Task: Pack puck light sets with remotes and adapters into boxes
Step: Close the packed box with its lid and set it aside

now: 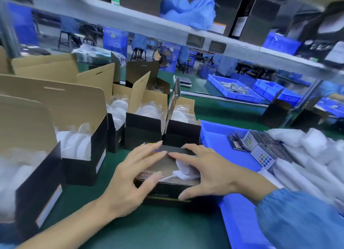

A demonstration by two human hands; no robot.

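1. Box (167,185) sits on green table (149,230), hemmed by open boxes (145,129) behind and blue tray (214,135) rightward.
2. Left hand (130,181) and right hand (210,172), fingers spread flat, press its lid.
3. Near table edge free.

A box (168,176) sat on the counter (152,228) in front of the person, with the left hand (130,180) and right hand (208,172) resting on its top. Behind and to its left stood open boxes (80,137) with bagged lights (78,145) inside. To its right lay a tray (214,135) holding remotes (264,158), with foam-wrapped packs (314,155) further right. A shelf (167,28) ran overhead.
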